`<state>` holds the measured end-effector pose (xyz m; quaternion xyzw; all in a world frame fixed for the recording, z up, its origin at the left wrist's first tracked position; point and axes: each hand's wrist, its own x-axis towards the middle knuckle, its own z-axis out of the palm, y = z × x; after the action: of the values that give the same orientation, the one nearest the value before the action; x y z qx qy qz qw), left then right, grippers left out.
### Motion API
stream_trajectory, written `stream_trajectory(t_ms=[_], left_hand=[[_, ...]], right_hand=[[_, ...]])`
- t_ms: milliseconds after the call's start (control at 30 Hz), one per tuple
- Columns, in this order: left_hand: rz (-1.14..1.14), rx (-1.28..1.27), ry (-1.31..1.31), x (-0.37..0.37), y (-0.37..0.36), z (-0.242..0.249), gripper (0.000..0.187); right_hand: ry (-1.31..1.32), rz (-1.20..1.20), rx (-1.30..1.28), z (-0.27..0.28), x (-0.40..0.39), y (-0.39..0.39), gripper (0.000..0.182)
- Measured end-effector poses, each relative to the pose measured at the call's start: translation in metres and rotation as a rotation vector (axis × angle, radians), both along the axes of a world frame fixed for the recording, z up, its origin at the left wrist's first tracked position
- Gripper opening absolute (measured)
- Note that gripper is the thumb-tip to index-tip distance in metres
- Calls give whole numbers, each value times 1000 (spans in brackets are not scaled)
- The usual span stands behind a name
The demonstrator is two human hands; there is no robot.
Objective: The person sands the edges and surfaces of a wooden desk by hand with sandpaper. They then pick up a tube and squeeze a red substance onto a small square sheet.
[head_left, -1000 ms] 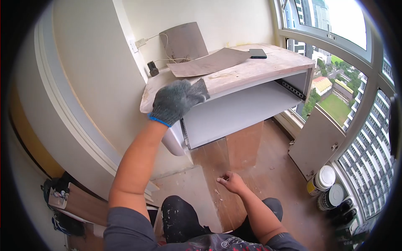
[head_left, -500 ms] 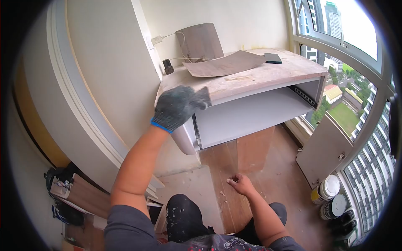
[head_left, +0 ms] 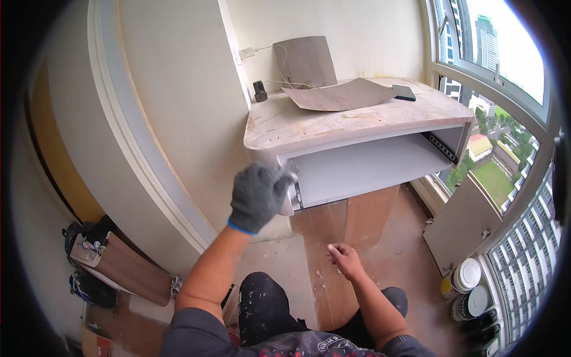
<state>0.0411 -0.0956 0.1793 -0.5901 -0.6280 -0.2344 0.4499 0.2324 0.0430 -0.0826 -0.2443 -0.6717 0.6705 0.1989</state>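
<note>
My left hand (head_left: 257, 193), in a grey work glove with a blue cuff, is closed on a thin greyish piece that looks like folded sandpaper (head_left: 289, 169), blurred and mostly covered by the glove. It is at the left front side of the white drawer-desk (head_left: 333, 122), just below its worn top. A metal drawer runner (head_left: 297, 191) shows beside the glove. Bare, my right hand (head_left: 345, 260) hangs above the floor between my knees, its thumb and fingers curled together with nothing visible in them.
On the desktop lie a curved brown sheet (head_left: 345, 95), a phone (head_left: 404, 93) and a black charger-like block (head_left: 260, 91); another sheet (head_left: 305, 61) leans on the wall. Paint tins (head_left: 467, 275) and a loose panel (head_left: 463, 220) stand by the window at right. A brown board (head_left: 134, 271) is at left.
My left hand has moved down from the desktop's front edge to the side below it, still holding the piece. My right hand has barely moved. The view has shifted slightly.
</note>
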Motion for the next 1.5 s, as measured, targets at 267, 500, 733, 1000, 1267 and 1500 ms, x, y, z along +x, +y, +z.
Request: stream_trajectory(t_ms=[267,500,733,1000,1267,1500], left_hand=[[-154,-327,-274,61,-3,-119,34],[-364,72,-527,28,-63,-88,39],[-66,-97,-1199,-40,-89,-299,39],[-16,-375,-1156,-43,-111,-312,38],[-54,-324,-1113,-46,-104,-323,36],[-57,-344,-1155,-44,-114,-312,36]], right_hand=[[494,-63,-679,124,-41,-57,41],[669,-296,-691,214,-65,-40,34],[737,-376,-691,273,-132,-29,24],[790,-440,-740,274,-128,-4,22],[811,-519,-667,260,-146,-6,20],[855,-488,-747,265,-129,17,24]])
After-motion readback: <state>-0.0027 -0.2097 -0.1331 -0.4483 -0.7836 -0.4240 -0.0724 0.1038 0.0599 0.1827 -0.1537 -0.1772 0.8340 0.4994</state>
